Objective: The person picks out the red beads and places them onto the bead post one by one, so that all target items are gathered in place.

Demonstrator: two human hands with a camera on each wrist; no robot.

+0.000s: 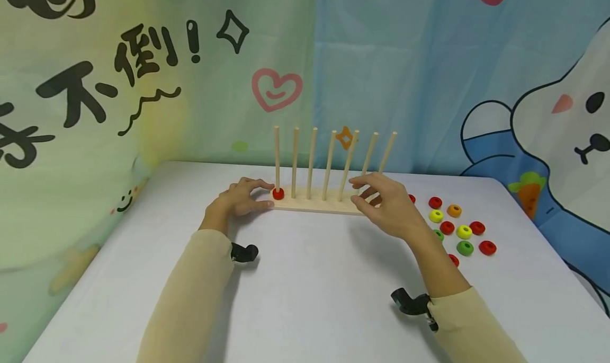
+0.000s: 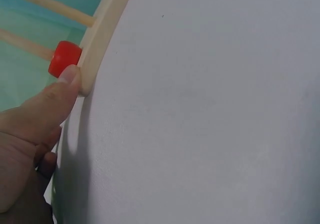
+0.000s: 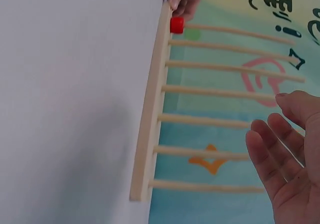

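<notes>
A wooden peg stand point(image 1: 312, 205) with several upright pegs stands on the table. One red bead point(image 1: 278, 194) sits at the foot of its leftmost peg. My left hand point(image 1: 238, 197) holds the left end of the base, thumb in front and index finger toward the back; the left wrist view shows the thumb point(image 2: 65, 82) against the base just beside the bead. My right hand point(image 1: 388, 204) is raised near the right part of the stand, fingers loosely bent with nothing between them. In the right wrist view that hand point(image 3: 295, 159) is apart from the base, in front of some pegs.
Loose beads lie to the right of the stand: several red ones point(image 1: 487, 247), yellow ones point(image 1: 464, 232), green ones point(image 1: 465, 248) and an orange one point(image 1: 454, 210). My right forearm partly hides some. A printed cloth point(image 1: 381, 61) hangs behind the white table point(image 1: 305, 278).
</notes>
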